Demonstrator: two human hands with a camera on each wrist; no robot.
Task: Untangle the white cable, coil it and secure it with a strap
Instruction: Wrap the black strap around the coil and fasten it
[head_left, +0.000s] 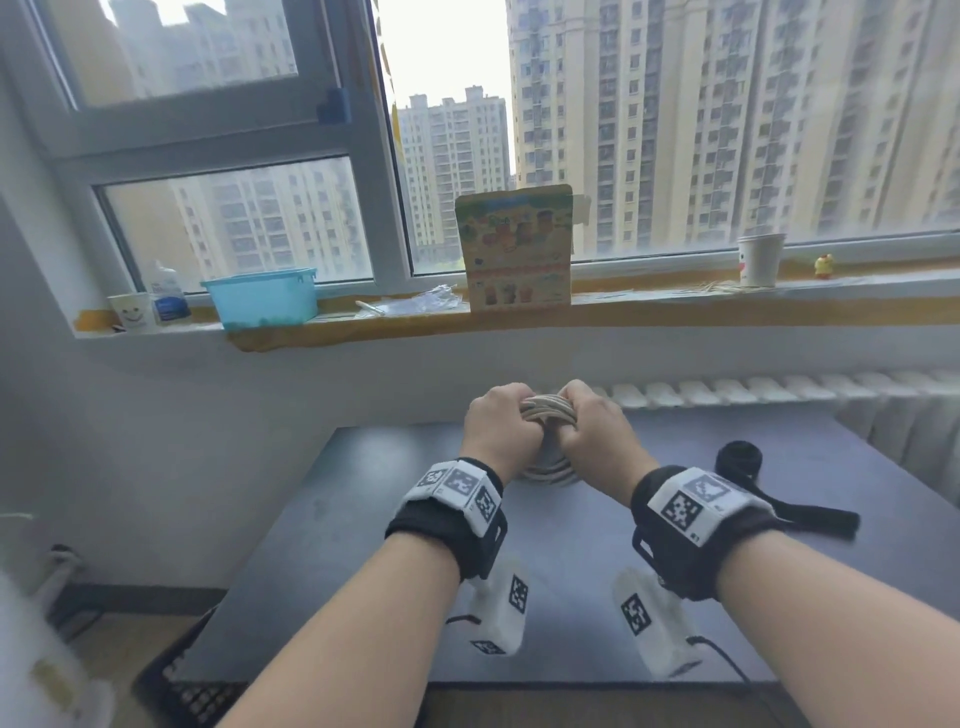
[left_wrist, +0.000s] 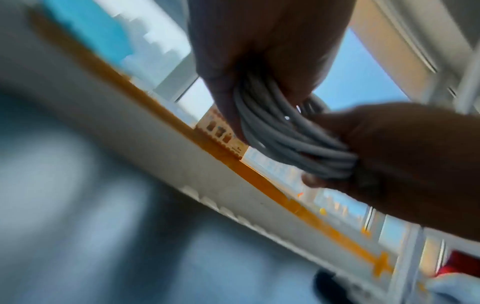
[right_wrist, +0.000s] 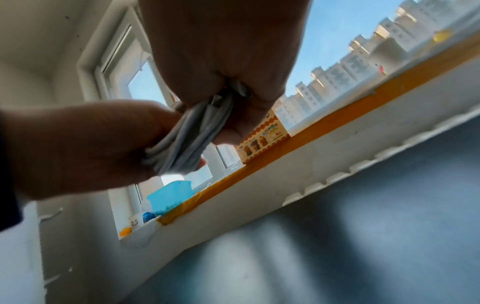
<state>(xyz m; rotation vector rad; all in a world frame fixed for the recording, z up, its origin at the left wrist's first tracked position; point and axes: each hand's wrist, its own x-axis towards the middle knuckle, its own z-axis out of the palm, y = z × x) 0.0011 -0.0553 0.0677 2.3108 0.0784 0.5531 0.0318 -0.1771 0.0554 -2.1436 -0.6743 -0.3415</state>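
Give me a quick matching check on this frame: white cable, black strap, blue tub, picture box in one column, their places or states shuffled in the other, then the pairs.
Things:
1. white cable
2. black strap
3. blue tub
4. picture box

Places or states:
A. standing upright mid windowsill
B. coiled, gripped by the left hand and right hand
C. lying loose on the dark table, right of the hands
D. on the windowsill, left part

Pairs: 1-B, 2-C, 3-D, 4-A
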